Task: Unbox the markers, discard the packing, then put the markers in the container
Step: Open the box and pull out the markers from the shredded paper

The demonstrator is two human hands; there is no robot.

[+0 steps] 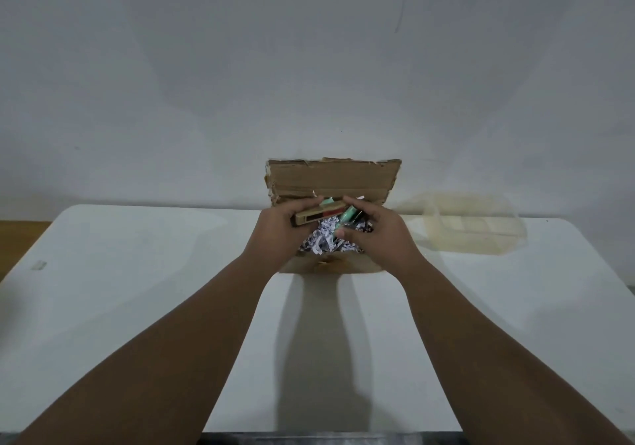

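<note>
In the head view no brand, label or writing can be read on anything. A cardboard box (331, 183) stands at the centre of the frame on a white table (137, 272), its lid flap raised toward the wall. Inside lies shredded paper packing (323, 243), white with dark print too small to read.

The left hand (278, 235) is clenched around a tan marker (318, 217) with a dark red band; the marker juts out of the fist to the right, its long axis nearly level across the frame, tilted slightly up to the right, above the shreds. The right hand (372, 235) grasps mint-green markers (347, 219), held between thumb and fingers just right of the tan one; they slant from lower left to upper right, with a dark marker end beside them.

A translucent plastic container (470, 228) sits on the table at the right of the frame, near the box.
</note>
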